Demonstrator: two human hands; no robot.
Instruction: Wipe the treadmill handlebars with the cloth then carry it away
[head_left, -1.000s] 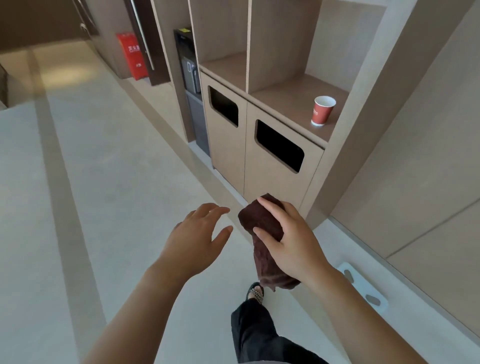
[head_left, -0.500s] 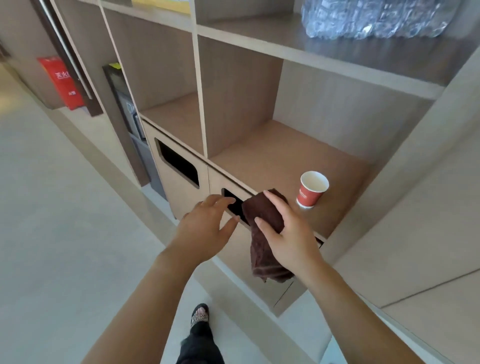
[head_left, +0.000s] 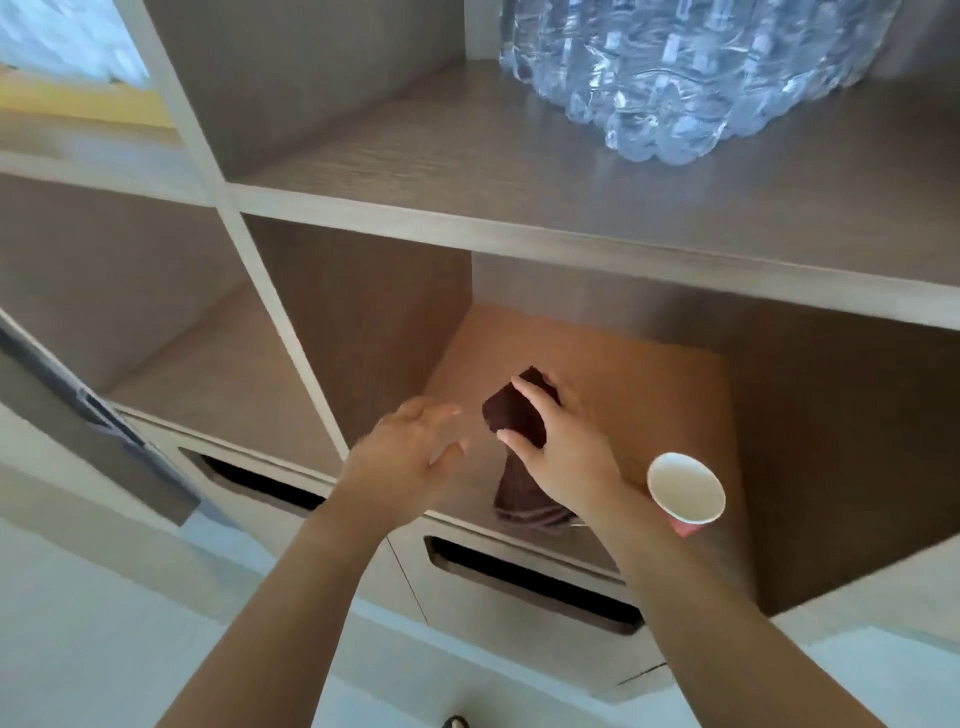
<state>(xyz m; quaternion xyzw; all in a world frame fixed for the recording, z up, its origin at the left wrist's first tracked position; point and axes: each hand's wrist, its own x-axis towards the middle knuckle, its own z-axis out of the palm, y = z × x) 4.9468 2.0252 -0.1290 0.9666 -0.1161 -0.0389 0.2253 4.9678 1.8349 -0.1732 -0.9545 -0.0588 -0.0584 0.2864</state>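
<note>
A dark brown cloth (head_left: 511, 415) hangs folded from my right hand (head_left: 563, 447), which grips its upper part over the front of a wooden shelf compartment (head_left: 613, 384). The cloth's lower end (head_left: 524, 501) droops to the shelf's front edge. Just left of the cloth, my left hand (head_left: 410, 457) hovers with fingers spread and holds nothing. No treadmill is in view.
A red paper cup (head_left: 685, 493) stands on the same shelf, right beside my right wrist. A wrapped pack of water bottles (head_left: 680, 73) sits on the shelf above. Below the shelf are two cabinet fronts with dark slots (head_left: 530, 584). Pale floor (head_left: 78, 649) lies at lower left.
I have walked up to the shelving, which now fills the view. Both hands have moved forward, bringing the cloth from in front of the cabinet doors to over the shelf beside the cup.
</note>
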